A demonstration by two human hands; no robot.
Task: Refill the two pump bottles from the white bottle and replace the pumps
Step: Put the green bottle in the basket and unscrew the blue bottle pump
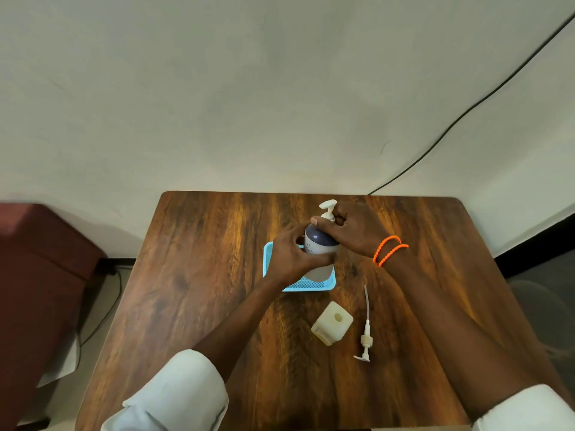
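1. Pump bottle (320,247) with a dark shoulder and pale body stands upright in a light blue mesh tray (311,286), between the fingers of both hands.
2. Left hand (291,256) wraps the bottle body, fingers curled round its near and left side, steadying it.
3. Right hand (354,231) has fingers and thumb pinched at the collar of the white pump (328,209), whose head sticks up just beyond the fingertips.
4. Judged from this, the step in hand is turning the pump collar on the neck; whether it is being loosened or tightened cannot be told.
5. To do it well: keep the left grip firm so the bottle does not spin or tip in the tray, keep the pump stem straight above the neck, and turn only the collar, not the head.
6. Nearer the person than the fingers, a pale square bottle (332,323) stands with its neck open, and beside it a loose pump (364,337) lies flat with its long tube pointing toward the tray.
7. Tabletop (202,275) is dark, glossy wood grain against a plain pale wall (249,88); a black cable (466,113) runs down that wall, and a maroon furnishing (37,275) sits off left.
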